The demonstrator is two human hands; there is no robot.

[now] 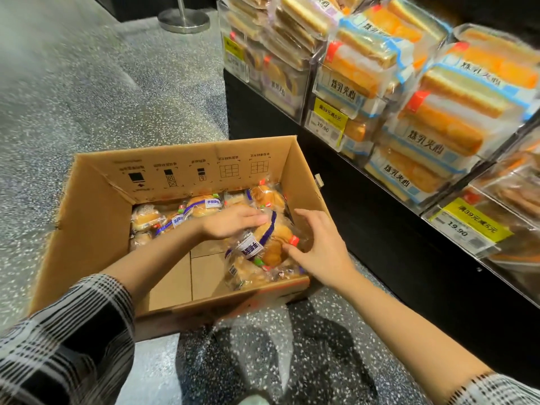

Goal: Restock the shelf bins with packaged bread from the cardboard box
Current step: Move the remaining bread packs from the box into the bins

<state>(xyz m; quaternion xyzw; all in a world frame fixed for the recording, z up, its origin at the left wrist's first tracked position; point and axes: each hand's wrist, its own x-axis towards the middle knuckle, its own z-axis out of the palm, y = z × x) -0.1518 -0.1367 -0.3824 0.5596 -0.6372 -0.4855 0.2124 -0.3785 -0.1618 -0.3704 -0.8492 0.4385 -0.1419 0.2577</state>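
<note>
Cardboard box [96, 200]: matt brown corrugated. Bread packs [257, 244]: glossy clear plastic film. Shelf bins [304, 92]: clear glossy plastic. Floor [87, 92]: polished speckled terrazzo.

Bright overhead light, glare on shelf bins [409, 92], motion blur top left, wide-angle bending at edges

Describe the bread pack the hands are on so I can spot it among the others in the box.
In the cardboard box on the floor, look to the near right corner. The bread pack sits topmost between both hands, its purple band and white label facing up, while the other packs lie along the far wall.
</note>
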